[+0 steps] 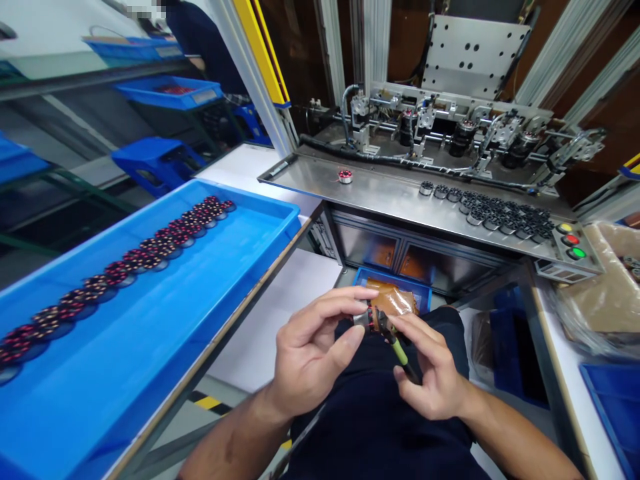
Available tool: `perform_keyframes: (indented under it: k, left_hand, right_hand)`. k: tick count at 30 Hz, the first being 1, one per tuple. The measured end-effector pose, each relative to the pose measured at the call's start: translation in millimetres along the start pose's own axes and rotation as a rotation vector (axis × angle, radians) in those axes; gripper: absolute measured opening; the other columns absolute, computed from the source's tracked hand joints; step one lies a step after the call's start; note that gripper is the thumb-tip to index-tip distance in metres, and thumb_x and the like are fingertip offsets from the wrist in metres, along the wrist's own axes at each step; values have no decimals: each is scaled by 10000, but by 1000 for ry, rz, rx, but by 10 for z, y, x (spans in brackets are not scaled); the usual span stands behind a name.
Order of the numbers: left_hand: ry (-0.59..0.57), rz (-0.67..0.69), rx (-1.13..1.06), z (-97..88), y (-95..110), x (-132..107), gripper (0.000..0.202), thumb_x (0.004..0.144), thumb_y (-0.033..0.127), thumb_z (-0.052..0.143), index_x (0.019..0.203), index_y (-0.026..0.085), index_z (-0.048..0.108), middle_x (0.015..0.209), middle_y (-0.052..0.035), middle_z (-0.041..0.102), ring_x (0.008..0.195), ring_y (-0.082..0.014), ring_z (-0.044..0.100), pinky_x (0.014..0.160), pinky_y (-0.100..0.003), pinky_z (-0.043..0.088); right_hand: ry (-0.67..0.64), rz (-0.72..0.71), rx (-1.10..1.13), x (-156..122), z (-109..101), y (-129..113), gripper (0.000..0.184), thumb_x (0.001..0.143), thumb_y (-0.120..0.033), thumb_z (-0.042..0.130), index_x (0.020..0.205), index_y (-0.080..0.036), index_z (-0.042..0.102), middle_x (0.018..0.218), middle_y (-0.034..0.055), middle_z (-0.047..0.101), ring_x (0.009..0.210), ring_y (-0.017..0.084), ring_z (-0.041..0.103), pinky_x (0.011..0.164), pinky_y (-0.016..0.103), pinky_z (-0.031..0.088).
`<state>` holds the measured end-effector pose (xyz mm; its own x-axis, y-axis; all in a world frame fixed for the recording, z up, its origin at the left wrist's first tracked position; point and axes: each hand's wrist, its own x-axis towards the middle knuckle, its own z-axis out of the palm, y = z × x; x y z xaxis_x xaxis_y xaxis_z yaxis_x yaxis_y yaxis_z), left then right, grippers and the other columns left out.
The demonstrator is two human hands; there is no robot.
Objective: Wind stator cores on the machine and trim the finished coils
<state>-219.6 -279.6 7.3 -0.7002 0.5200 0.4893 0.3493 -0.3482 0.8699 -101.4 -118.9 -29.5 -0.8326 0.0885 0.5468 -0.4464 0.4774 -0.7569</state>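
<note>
My left hand (313, 350) pinches a small wound stator (364, 318) between thumb and fingers, held over my lap. My right hand (430, 373) grips a green-handled tool (400, 350) whose tip touches the stator. A big blue tray (150, 320) at my left carries a long row of copper-wound stators (125, 260). On the steel machine shelf (380, 193) ahead lie one red-wound stator (345, 176) and a cluster of dark bare stator cores (500, 215).
Winding machine fixtures (450, 130) stand behind the shelf, with yellow, red and green buttons (571, 240) at its right end. A small blue bin (395, 290) sits below. Bagged brown material (610, 287) lies at right. Another person (200, 40) works at far left among blue bins.
</note>
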Motion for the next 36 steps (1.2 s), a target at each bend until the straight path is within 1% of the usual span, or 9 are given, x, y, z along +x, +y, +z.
perform_keyframes:
  k: [7, 10, 13, 16, 18, 20, 25, 30, 36]
  left_hand:
    - [-18, 18, 51, -1, 22, -3, 253, 860, 81, 668, 1064, 220, 722, 1141, -75, 759, 1095, -188, 702, 953, -291, 578]
    - [-29, 36, 54, -26, 1, 6, 230, 873, 94, 658, 1061, 212, 716, 1173, -101, 743, 1128, -219, 689, 975, -346, 579]
    - [-85, 129, 105, -79, -45, 15, 250, 846, 73, 688, 1056, 206, 712, 1299, -126, 675, 1125, -235, 686, 961, -373, 590]
    - [-101, 274, 209, -139, -114, 16, 490, 757, 13, 761, 1194, 216, 665, 1417, -153, 575, 1060, -236, 707, 911, -392, 618]
    - [-61, 346, 293, -167, -157, 16, 677, 705, 0, 802, 1314, 220, 602, 1393, -155, 583, 1100, -258, 691, 916, -411, 622]
    - [-50, 408, 387, -182, -181, 19, 736, 687, 0, 817, 1354, 205, 583, 1346, -150, 610, 1134, -267, 673, 931, -408, 621]
    - [-83, 481, 559, -178, -140, 40, 640, 716, -15, 786, 1295, 214, 637, 1318, -112, 625, 1065, -215, 705, 901, -324, 635]
    - [-79, 529, 674, -170, -86, 64, 602, 723, -14, 785, 1259, 224, 650, 1259, -90, 670, 1084, -211, 709, 916, -286, 626]
    - [-128, 567, 710, -196, -94, 86, 608, 757, -18, 755, 1299, 220, 616, 1193, -100, 715, 1109, -238, 707, 934, -365, 627]
  right_hand:
    - [30, -29, 43, -15, 32, 18, 753, 730, -46, 551, 1460, -223, 494, 971, 80, 675, 780, 185, 655, 667, 303, 590]
    - [38, 49, 33, -44, 9, 28, 737, 735, -37, 553, 1443, -238, 518, 929, 66, 674, 740, 175, 647, 635, 287, 566]
    - [54, 174, 3, -95, -53, 72, 700, 753, -32, 568, 1417, -251, 544, 955, 64, 675, 744, 164, 642, 677, 293, 570]
    - [63, 276, -31, -162, -138, 131, 680, 758, -29, 576, 1402, -248, 561, 980, 63, 683, 851, 188, 671, 801, 339, 582]
    - [61, 323, -36, -202, -195, 150, 676, 759, -30, 578, 1401, -243, 565, 1002, 66, 693, 912, 205, 683, 867, 366, 576]
    - [63, 351, -32, -231, -244, 137, 671, 763, -30, 583, 1398, -245, 567, 1009, 64, 699, 900, 200, 687, 875, 365, 578]
    - [53, 377, 26, -245, -328, -40, 709, 754, -7, 594, 1407, -280, 559, 987, 45, 689, 840, 167, 681, 808, 304, 589]
    - [-9, 436, 256, -215, -375, -325, 730, 746, 36, 560, 1402, -283, 568, 980, 49, 691, 769, 129, 667, 718, 239, 586]
    - [-135, 410, 502, -176, -389, -464, 823, 731, 45, 550, 1460, -334, 497, 1125, 68, 700, 955, 178, 702, 889, 368, 594]
